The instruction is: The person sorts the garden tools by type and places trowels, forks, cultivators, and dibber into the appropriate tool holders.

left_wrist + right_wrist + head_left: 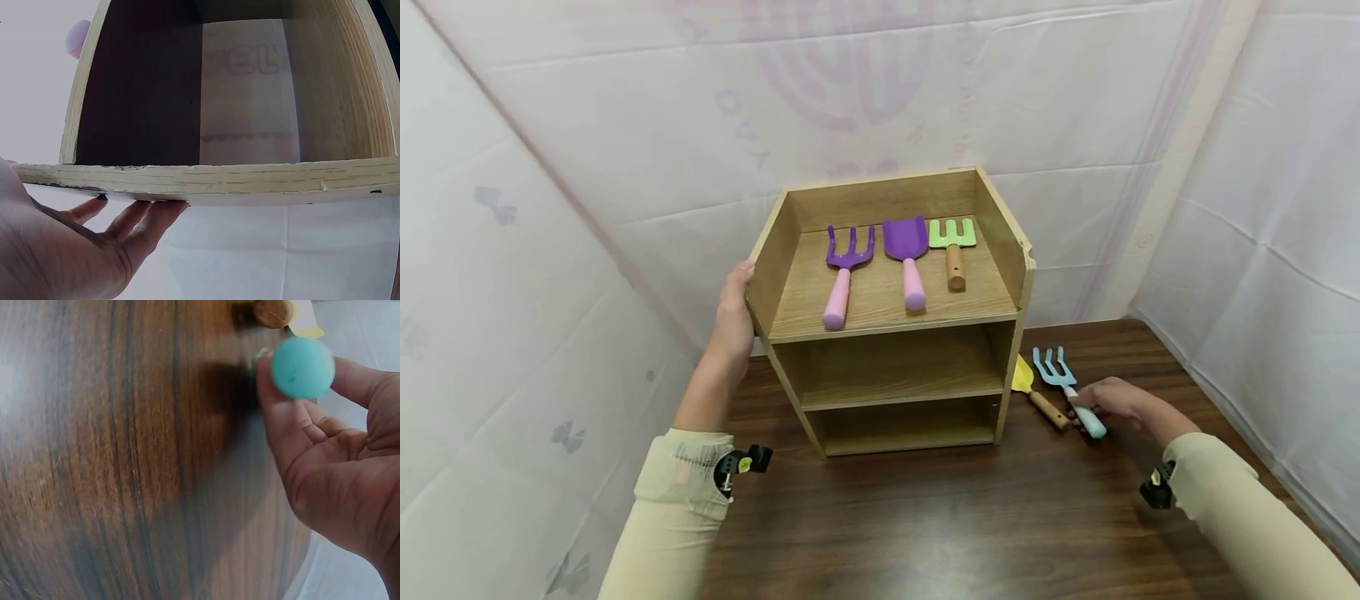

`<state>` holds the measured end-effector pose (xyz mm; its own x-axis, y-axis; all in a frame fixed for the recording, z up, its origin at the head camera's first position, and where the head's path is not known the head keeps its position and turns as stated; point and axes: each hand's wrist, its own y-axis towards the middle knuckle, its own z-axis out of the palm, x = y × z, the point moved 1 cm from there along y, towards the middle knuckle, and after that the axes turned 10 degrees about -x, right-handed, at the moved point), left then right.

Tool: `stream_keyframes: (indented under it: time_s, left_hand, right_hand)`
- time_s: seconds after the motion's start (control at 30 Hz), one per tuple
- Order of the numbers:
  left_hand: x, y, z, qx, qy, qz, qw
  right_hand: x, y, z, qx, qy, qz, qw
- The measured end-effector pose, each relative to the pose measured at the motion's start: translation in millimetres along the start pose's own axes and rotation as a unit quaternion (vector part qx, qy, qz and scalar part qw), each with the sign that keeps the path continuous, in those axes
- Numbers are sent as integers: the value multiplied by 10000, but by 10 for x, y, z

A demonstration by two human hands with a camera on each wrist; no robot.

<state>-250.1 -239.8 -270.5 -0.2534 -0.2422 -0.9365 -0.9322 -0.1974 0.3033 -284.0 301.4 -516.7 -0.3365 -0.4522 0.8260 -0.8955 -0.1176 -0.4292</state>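
A small wooden shelf (895, 329) stands on the table. My left hand (732, 321) holds its left side panel near the top; in the left wrist view several fingers (147, 234) lie against the panel's outer face. My right hand (1116, 400) pinches the handle of a light blue garden fork (1057, 375) between thumb and fingers, to the right of the shelf. The round turquoise handle end (303, 367) faces the right wrist camera. Beside it lies a yellow trowel (1022, 375) with a wooden handle, partly hidden by the shelf.
On the shelf's top board lie a purple fork (850, 258) with a pink handle, a purple shovel (906, 239) and a green fork (953, 237) with a wooden handle. Two lower compartments open toward me. White cloth walls (880, 92) surround the dark wooden table (910, 525).
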Motion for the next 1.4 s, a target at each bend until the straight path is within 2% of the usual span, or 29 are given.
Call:
stream_keyframes:
  time_s: [0.17, 0.6, 0.73, 0.9, 1.0, 1.13, 1.4]
  left_hand:
    - [-10, -17, -13, -4, 18, -9, 10000]
    - [-3, 12, 28, 72, 134, 164, 9997]
    - [-14, 6, 23, 47, 138, 123, 9998]
    - [-16, 21, 12, 12, 141, 208, 9997]
    - [-10, 28, 8, 24, 135, 236, 9996]
    - [3, 28, -2, 22, 106, 261, 9996]
    - [12, 32, -5, 33, 102, 332, 9994]
  right_hand:
    - [32, -22, 7, 129, 637, -181, 9977]
    - [43, -252, -139, 57, 1021, -348, 9942]
    - [91, -312, -137, -147, 1188, -388, 9920]
    - [179, -373, -10, -562, 1600, -516, 9842]
    - [245, -420, 73, -754, 1653, -568, 9817]
    - [344, -485, 130, -802, 1531, -710, 9824]
    - [493, -593, 87, -930, 1400, -1010, 9806]
